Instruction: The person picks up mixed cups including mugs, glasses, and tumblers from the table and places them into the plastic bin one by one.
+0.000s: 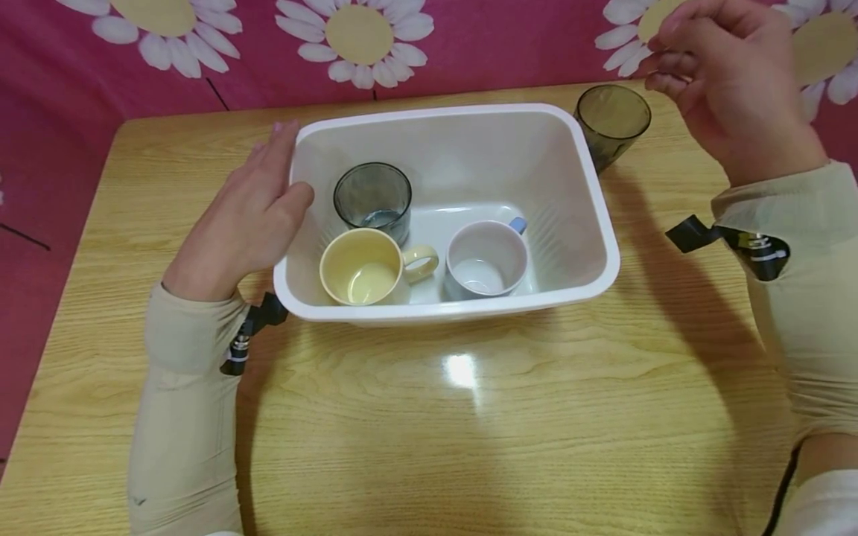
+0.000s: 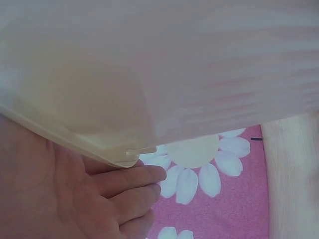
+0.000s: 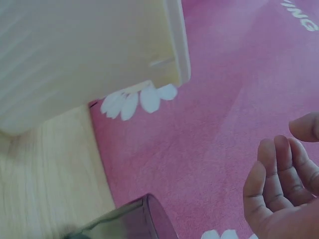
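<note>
A white plastic basin (image 1: 442, 310) stands on the table. In it are a smoky grey glass (image 1: 372, 201), a yellow mug (image 1: 362, 272) and a pale mug (image 1: 485, 262) with a blue handle. My left hand (image 1: 244, 212) rests against the basin's left rim, its fingers extended along the outside; the left wrist view shows these fingers (image 2: 132, 181) under the rim. A brownish tinted glass tumbler (image 1: 613, 123) stands outside, beside the basin's back right corner. Above and right of that tumbler, my right hand (image 1: 740, 93) hovers with loosely bent fingers, holding nothing.
The wood-grain table (image 1: 429, 439) extends in front of the basin and to both sides. Behind it hangs a pink cloth (image 1: 482, 52) with large white daisies. Black wrist cameras (image 1: 757, 249) are strapped over the beige sleeves.
</note>
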`<state>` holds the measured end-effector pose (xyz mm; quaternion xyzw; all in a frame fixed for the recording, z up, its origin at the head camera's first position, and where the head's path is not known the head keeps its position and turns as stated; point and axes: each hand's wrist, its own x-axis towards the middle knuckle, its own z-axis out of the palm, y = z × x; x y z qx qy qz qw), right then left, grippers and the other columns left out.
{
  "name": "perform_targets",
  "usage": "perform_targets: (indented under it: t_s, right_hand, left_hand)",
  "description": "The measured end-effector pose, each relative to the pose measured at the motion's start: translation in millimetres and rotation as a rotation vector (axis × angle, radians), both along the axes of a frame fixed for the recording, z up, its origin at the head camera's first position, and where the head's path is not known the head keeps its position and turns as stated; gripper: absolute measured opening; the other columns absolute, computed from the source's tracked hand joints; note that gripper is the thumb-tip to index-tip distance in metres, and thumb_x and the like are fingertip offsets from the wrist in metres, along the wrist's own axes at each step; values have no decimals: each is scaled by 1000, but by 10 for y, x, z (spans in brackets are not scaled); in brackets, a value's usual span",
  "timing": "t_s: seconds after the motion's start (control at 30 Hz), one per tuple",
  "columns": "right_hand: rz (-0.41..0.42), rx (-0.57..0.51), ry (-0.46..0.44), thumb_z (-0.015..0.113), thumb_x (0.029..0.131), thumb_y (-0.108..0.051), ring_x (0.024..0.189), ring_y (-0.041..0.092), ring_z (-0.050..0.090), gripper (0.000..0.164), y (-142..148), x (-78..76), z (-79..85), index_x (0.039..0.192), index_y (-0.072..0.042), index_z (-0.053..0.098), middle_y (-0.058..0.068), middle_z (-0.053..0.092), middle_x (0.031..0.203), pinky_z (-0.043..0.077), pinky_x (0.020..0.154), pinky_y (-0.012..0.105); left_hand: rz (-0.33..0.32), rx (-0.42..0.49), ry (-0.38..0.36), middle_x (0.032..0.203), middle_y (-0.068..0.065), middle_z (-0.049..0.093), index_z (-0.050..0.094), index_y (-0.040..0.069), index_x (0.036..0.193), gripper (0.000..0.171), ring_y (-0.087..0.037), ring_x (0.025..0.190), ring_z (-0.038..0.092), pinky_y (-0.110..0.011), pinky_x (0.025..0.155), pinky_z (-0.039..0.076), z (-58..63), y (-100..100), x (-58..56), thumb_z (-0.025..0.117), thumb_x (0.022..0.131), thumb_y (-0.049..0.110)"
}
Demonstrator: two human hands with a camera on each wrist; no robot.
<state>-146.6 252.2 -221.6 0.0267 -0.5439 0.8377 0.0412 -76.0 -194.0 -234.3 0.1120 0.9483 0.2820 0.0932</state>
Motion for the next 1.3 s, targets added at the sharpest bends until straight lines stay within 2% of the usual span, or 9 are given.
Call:
perform_targets:
  t_s: [0.13,0.27,0.4,0.63,0.73,0.93,1.13,1.3]
  right_hand:
    - [-49,-43,5,63,96,7,71,32,66,11,-23,9,-17,103,15,64,21,66,92,63,68,31]
    - [-113,-34,24,64,96,5,75,31,63,12,-62,36,-60,105,13,64,20,66,94,61,72,30]
    - [-164,-96,50,62,96,6,74,31,60,10,-84,74,-103,102,13,63,20,65,92,59,70,32]
    - [-171,-143,132,55,97,7,75,30,60,8,-85,87,-158,99,13,60,21,65,90,60,70,33]
    - [-207,-89,138,60,95,5,75,29,60,7,-89,73,-169,99,11,62,20,66,91,60,72,32]
    - [-313,94,146,71,92,1,76,25,62,13,-30,64,-220,103,7,68,15,64,96,60,75,26]
    - [-393,139,172,74,89,3,81,22,60,14,-21,54,-280,103,3,68,13,64,95,56,71,24]
    - [-398,145,140,74,89,3,92,20,61,19,63,-39,-356,106,-1,66,10,63,101,55,73,24]
  left_hand:
    - [1,-1,2,176,-8,6,8,10,167,71,-28,165,3,-50,137,5,3,0,1,30,102,29]
    - [3,2,3,176,-8,6,8,10,167,71,-29,165,4,-52,136,5,1,1,2,30,102,28]
    - [2,5,-1,176,-8,7,9,10,167,71,-29,165,4,-52,136,5,-17,0,9,30,103,29]
    - [10,-7,-13,176,-7,4,6,11,168,71,-30,165,2,-52,136,4,-12,-22,21,29,103,29]
    - [10,-3,-6,176,-6,6,7,12,168,71,-28,165,3,-52,136,5,-1,-23,18,29,103,29]
    - [5,6,-9,176,-6,7,8,12,168,71,-27,165,3,-51,136,5,4,8,6,30,102,28]
    - [14,-7,-22,176,-5,5,7,13,168,71,-29,165,3,-53,136,5,6,0,14,30,103,30]
    - [23,-14,-19,176,-5,5,8,14,168,71,-30,165,5,-56,135,7,15,0,3,30,103,31]
